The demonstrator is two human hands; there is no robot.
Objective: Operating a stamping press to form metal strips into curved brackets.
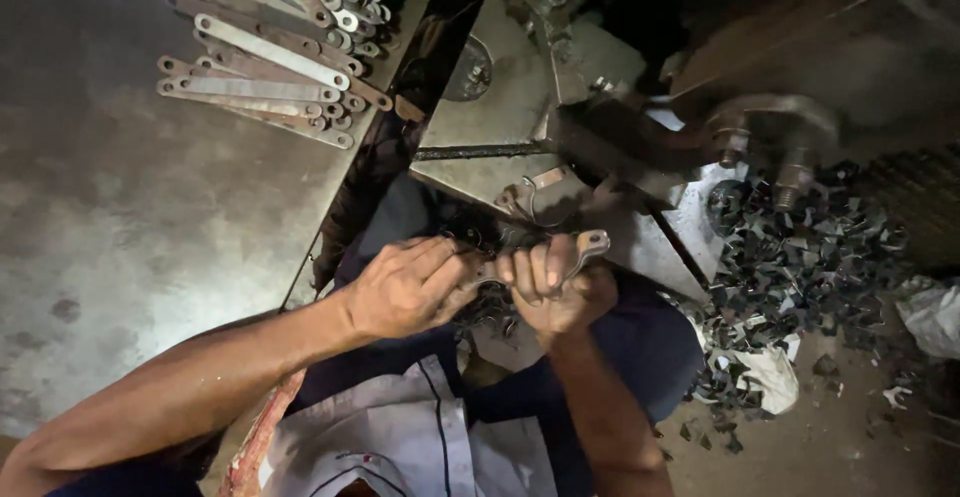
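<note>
Strip (585,247): flat metal pc w/ a rounded, holed end, held roughly level over the person's lap, just below the machine (600,87). Right hand (555,292) is fisted tight round its middle, holed end poking out to the right past the fingers. Left hand (405,287) is at the other end, fingers curled & pinching there; can't tell exactly what the tips grip, dark in that spot.

Machine is dull steel plate w/ bolts and a heavy arm, sloping down toward the hands. A small bent clip (535,192) lies on the plate just above the strip.

Left of it a worn grey floor (120,217), stained & scuffed. On it, well apart from the hands, a loose pile of like strips (270,57), some rusty, some bright, all w/ holed ends.

Right side: heap of dark metal offcuts (800,267) on a dusty floor, w/ white crumpled scraps (770,377) mixed in. Lighting dim, upper right nearly black.
</note>
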